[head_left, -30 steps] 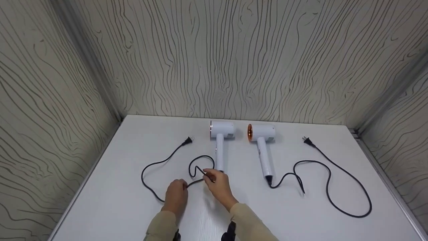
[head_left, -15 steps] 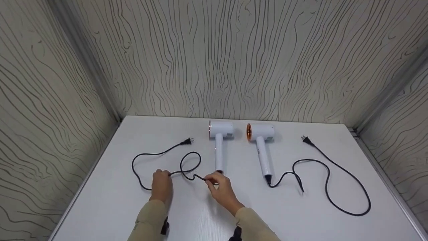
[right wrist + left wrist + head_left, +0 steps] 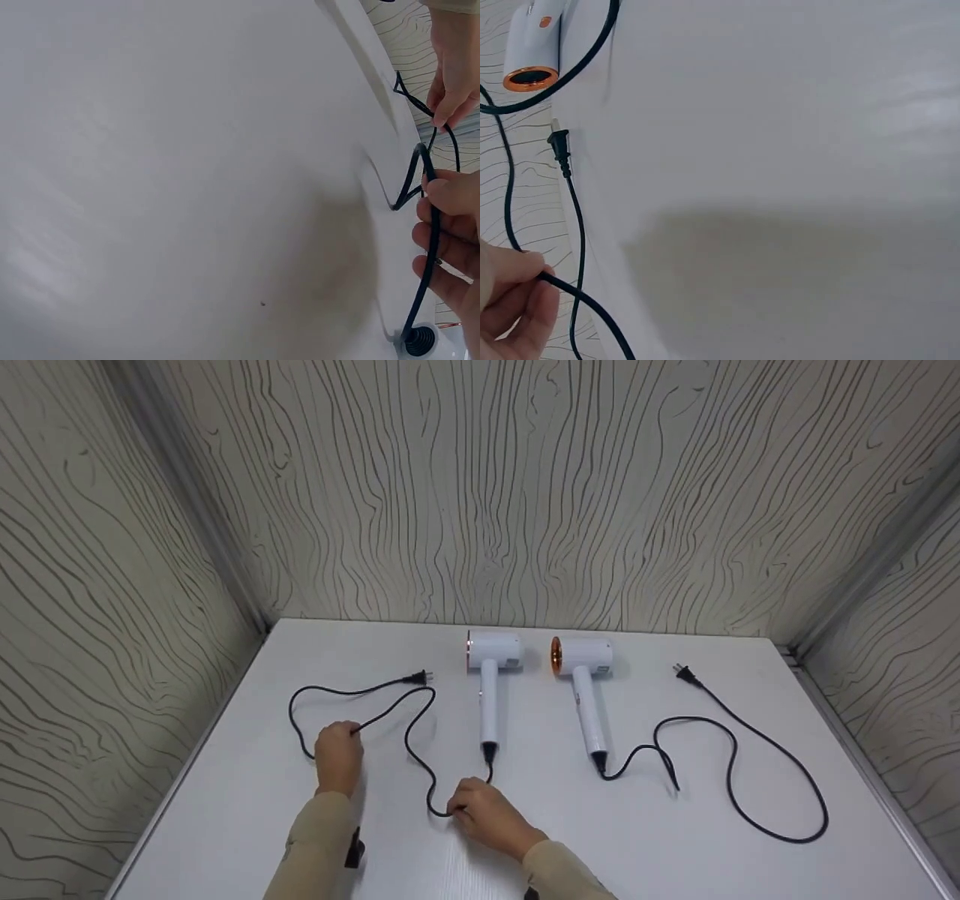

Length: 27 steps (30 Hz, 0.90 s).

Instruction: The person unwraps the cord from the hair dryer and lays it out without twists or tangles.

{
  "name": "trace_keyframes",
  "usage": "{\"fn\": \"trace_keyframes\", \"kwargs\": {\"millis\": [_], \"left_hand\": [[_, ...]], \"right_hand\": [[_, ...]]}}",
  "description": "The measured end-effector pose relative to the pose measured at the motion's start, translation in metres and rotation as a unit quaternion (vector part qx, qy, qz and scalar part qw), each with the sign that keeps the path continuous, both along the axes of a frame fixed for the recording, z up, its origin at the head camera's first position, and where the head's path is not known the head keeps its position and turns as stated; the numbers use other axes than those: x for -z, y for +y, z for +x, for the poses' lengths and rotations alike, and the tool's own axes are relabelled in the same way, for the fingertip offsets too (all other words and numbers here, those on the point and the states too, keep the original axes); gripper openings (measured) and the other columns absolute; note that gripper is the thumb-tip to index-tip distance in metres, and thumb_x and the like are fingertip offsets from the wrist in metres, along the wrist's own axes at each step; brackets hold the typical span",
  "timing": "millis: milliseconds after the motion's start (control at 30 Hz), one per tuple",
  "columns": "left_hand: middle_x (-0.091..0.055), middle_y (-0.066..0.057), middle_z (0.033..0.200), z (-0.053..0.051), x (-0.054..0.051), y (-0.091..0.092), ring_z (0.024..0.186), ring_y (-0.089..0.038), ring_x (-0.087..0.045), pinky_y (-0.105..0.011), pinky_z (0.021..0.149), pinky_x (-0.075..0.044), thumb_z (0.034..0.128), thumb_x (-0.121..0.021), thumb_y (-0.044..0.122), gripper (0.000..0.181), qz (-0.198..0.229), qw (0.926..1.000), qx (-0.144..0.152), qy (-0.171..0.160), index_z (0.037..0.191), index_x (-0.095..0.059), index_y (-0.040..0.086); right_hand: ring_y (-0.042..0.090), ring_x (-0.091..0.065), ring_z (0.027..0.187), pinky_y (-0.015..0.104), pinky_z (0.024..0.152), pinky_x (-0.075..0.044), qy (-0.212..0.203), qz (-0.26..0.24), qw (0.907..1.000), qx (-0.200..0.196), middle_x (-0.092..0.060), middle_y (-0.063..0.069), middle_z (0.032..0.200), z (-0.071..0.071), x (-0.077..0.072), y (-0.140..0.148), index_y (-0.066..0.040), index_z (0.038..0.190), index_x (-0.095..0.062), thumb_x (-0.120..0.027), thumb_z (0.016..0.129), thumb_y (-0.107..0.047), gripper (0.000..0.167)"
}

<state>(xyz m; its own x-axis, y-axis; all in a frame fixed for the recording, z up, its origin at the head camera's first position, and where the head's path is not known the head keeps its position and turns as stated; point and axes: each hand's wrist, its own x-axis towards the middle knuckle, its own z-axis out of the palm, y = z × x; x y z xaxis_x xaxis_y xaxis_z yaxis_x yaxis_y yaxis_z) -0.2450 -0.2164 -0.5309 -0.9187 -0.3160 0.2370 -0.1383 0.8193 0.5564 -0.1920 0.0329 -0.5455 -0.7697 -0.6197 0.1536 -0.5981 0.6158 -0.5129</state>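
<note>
Two white hair dryers lie side by side on a white table [image 3: 420,855]. From the handle of the left hair dryer [image 3: 489,697] runs a black power cord [image 3: 422,765], which both hands hold. My left hand [image 3: 339,757] pinches it between thumb and fingers, left of the dryer; the left wrist view shows this left hand [image 3: 514,300] close up. Below the handle, my right hand [image 3: 487,814] pinches the cord near the dryer's end, and in the right wrist view the right hand [image 3: 454,232] has its thumb over it. The cord's plug [image 3: 418,678] lies left of the dryer.
The right hair dryer [image 3: 589,697], with an orange nozzle, lies beside the first. Its black cord [image 3: 731,780] loops over the right side of the table, ending in a two-pin plug [image 3: 686,673]. Wood-patterned panels [image 3: 487,495] enclose the back and sides.
My left hand has moved left and away from me with the cord. My right hand has drawn its part toward me. The small loop between them has opened into a loose wave.
</note>
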Motion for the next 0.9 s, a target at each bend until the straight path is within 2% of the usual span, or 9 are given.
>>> {"fn": "trace_keyframes", "kwargs": {"millis": [133, 333, 467, 567, 633, 700, 800, 900], "left_hand": [[-0.071, -0.025, 0.092, -0.003, 0.001, -0.005, 0.09, -0.039, -0.068, -0.046, 0.081, -0.056, 0.0876, -0.058, -0.005, 0.014, -0.002, 0.9999, -0.009, -0.012, 0.093, -0.071, -0.009], [-0.071, -0.026, 0.094, -0.004, 0.007, -0.016, 0.092, -0.039, -0.067, -0.045, 0.081, -0.057, 0.0878, -0.054, -0.008, 0.018, -0.046, 0.9963, -0.011, -0.072, 0.093, -0.071, -0.009], [-0.069, -0.027, 0.097, 0.0, 0.009, -0.018, 0.094, -0.038, -0.067, -0.044, 0.082, -0.057, 0.0872, -0.055, -0.008, 0.017, -0.051, 0.9917, 0.004, -0.118, 0.095, -0.07, -0.009], [-0.067, -0.027, 0.095, 0.003, 0.01, -0.014, 0.091, -0.037, -0.067, -0.042, 0.079, -0.058, 0.0869, -0.056, -0.008, 0.015, -0.058, 0.99, 0.02, -0.127, 0.096, -0.069, -0.01], [-0.065, -0.027, 0.093, 0.004, 0.011, -0.008, 0.088, -0.037, -0.066, -0.042, 0.075, -0.058, 0.0864, -0.057, -0.008, 0.015, -0.067, 0.9907, 0.025, -0.116, 0.096, -0.068, -0.01], [-0.065, -0.027, 0.093, 0.004, 0.011, 0.0, 0.088, -0.037, -0.066, -0.042, 0.075, -0.059, 0.0861, -0.057, -0.007, 0.016, -0.067, 0.9943, 0.023, -0.079, 0.097, -0.068, -0.011], [-0.066, -0.025, 0.096, 0.001, 0.009, 0.016, 0.091, -0.037, -0.067, -0.043, 0.078, -0.058, 0.0885, -0.059, -0.001, 0.017, -0.029, 0.999, 0.034, -0.007, 0.1, -0.069, -0.009], [-0.069, -0.02, 0.096, -0.002, 0.007, 0.032, 0.091, -0.032, -0.068, -0.041, 0.079, -0.058, 0.0909, -0.06, 0.005, 0.019, 0.02, 0.9963, 0.066, 0.051, 0.104, -0.069, -0.006]], "right_hand": [[0.006, -0.059, 0.085, 0.014, 0.077, -0.053, 0.005, 0.023, 0.9997, 0.006, -0.062, -0.003, 0.088, 0.003, 0.004, 0.002, -0.011, 0.087, -0.076, -0.069, 0.083, -0.001, 0.012], [0.007, -0.057, 0.082, 0.014, 0.073, -0.053, 0.016, 0.044, 0.9984, 0.032, -0.063, -0.003, 0.085, 0.004, 0.009, 0.005, -0.012, 0.084, -0.078, -0.071, 0.081, -0.002, 0.012], [0.006, -0.056, 0.079, 0.015, 0.072, -0.053, 0.024, 0.049, 0.9978, 0.039, -0.064, -0.003, 0.082, 0.003, 0.01, 0.008, -0.013, 0.083, -0.078, -0.071, 0.08, -0.001, 0.014], [0.006, -0.054, 0.077, 0.015, 0.071, -0.052, 0.038, 0.048, 0.9973, 0.041, -0.063, -0.003, 0.08, 0.003, 0.01, 0.009, -0.013, 0.082, -0.078, -0.071, 0.079, 0.0, 0.015], [0.006, -0.053, 0.077, 0.015, 0.07, -0.052, 0.05, 0.047, 0.9968, 0.041, -0.062, -0.003, 0.079, 0.003, 0.01, 0.01, -0.013, 0.08, -0.078, -0.072, 0.078, 0.0, 0.014], [0.007, -0.053, 0.076, 0.016, 0.069, -0.051, 0.062, 0.045, 0.9963, 0.039, -0.062, -0.003, 0.078, 0.003, 0.01, 0.01, -0.012, 0.078, -0.077, -0.073, 0.077, 0.0, 0.013], [0.008, -0.053, 0.075, 0.016, 0.068, -0.05, 0.071, 0.044, 0.9958, 0.036, -0.062, -0.002, 0.078, 0.003, 0.01, 0.01, -0.012, 0.076, -0.077, -0.073, 0.077, 0.0, 0.013], [0.008, -0.054, 0.076, 0.016, 0.069, -0.051, 0.065, 0.043, 0.9962, 0.037, -0.062, -0.002, 0.078, 0.003, 0.011, 0.009, -0.012, 0.077, -0.077, -0.072, 0.078, 0.001, 0.014]]}}
